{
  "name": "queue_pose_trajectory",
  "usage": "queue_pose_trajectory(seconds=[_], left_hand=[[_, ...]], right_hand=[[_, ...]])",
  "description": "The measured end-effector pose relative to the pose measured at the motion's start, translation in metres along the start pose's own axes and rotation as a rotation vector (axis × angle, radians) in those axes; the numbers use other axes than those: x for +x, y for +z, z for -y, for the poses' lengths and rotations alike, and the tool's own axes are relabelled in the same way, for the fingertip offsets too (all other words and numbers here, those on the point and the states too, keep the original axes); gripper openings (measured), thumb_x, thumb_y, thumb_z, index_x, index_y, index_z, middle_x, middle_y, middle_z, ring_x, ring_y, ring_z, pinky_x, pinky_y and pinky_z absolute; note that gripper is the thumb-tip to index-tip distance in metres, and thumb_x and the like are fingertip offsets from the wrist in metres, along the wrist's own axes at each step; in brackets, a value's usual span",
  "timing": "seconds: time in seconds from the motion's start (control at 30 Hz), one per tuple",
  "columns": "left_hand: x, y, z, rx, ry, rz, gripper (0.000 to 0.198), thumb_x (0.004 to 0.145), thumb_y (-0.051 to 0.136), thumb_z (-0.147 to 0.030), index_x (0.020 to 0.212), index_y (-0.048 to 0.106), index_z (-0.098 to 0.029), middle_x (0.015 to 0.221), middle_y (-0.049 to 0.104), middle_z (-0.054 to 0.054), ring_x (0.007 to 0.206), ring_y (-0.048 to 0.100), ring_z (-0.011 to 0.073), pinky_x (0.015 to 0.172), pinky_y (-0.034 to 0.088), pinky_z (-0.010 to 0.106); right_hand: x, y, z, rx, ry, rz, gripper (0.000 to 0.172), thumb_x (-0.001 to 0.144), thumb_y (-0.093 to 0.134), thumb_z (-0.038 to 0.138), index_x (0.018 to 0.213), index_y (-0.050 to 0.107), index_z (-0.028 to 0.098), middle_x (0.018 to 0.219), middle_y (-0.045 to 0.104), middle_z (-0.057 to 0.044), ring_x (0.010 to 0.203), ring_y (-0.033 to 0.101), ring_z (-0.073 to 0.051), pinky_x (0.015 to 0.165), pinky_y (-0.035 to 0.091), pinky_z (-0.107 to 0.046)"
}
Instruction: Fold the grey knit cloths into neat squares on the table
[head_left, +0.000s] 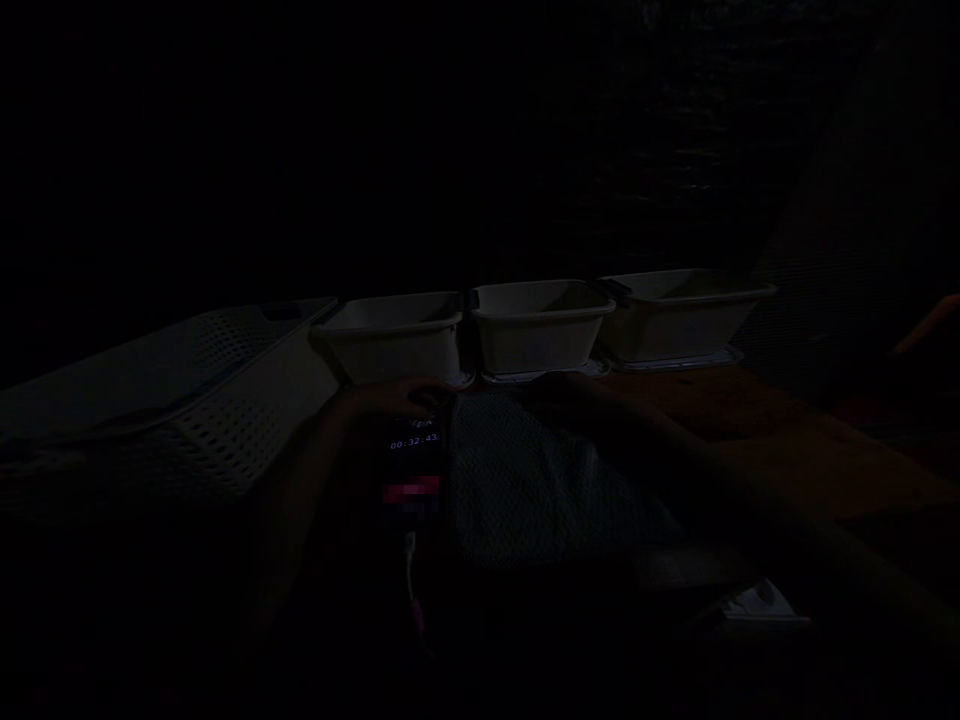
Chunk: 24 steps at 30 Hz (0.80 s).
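The view is very dark. A greyish textured cloth (pixel 525 480) lies spread on the wooden table in front of me. At its far left corner, just above the phone, is my left hand (pixel 401 394); its fingers are lost in shadow. My right hand (pixel 566 388) rests at the cloth's far edge, with its fingers too dark to make out. Left of the cloth lies a phone (pixel 411 465) with a lit screen reading 00:32:43. From its near end runs a pale charging cable (pixel 409 565) with a pink part.
Behind the hands stand three pale tubs in a row: left (pixel 394 340), middle (pixel 541 325) and right (pixel 679 315), with white-rimmed pieces under them. A perforated white basket (pixel 232 420) is at left. A small white object (pixel 761 602) lies near right on the wooden table (pixel 795 430).
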<state>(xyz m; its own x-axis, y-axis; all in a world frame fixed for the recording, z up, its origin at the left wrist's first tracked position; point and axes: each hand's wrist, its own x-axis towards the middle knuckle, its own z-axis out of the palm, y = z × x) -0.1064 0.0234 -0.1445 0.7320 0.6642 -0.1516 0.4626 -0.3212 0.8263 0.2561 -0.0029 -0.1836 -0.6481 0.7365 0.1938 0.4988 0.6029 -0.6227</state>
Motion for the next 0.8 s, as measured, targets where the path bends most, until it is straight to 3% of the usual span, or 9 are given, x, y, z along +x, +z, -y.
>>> queue_pose_trajectory(seconds=[0.33, 0.5, 0.8], left_hand=[[0.005, -0.002, 0.008, 0.084, 0.042, 0.014, 0.055, 0.076, 0.065, -0.026, 0.129, 0.051, -0.023, 0.127, 0.059, 0.009, 0.112, 0.058, 0.0227, 0.091, 0.047, 0.036], [0.008, 0.004, 0.002, 0.222, 0.052, -0.125, 0.039, 0.083, 0.057, -0.037, 0.118, 0.058, -0.019, 0.121, 0.062, 0.008, 0.110, 0.058, 0.0223, 0.092, 0.045, 0.034], [0.023, 0.017, 0.005, 0.350, 0.130, -0.333, 0.034, 0.084, 0.055, -0.044, 0.103, 0.063, -0.018, 0.106, 0.067, 0.007, 0.097, 0.062, 0.0207, 0.085, 0.047, 0.032]], right_hand=[[0.000, 0.001, 0.000, -0.026, -0.002, -0.015, 0.041, 0.085, 0.055, 0.041, 0.120, 0.060, 0.020, 0.118, 0.061, -0.008, 0.100, 0.061, -0.018, 0.085, 0.050, -0.030], [0.000, -0.001, 0.002, -0.010, -0.013, 0.009, 0.044, 0.084, 0.056, 0.043, 0.121, 0.059, 0.019, 0.118, 0.061, -0.008, 0.102, 0.061, -0.020, 0.084, 0.050, -0.031], [-0.002, 0.005, 0.023, 0.083, 0.020, -0.009, 0.049, 0.083, 0.057, 0.048, 0.122, 0.057, 0.019, 0.120, 0.060, -0.009, 0.103, 0.061, -0.020, 0.085, 0.052, -0.031]])
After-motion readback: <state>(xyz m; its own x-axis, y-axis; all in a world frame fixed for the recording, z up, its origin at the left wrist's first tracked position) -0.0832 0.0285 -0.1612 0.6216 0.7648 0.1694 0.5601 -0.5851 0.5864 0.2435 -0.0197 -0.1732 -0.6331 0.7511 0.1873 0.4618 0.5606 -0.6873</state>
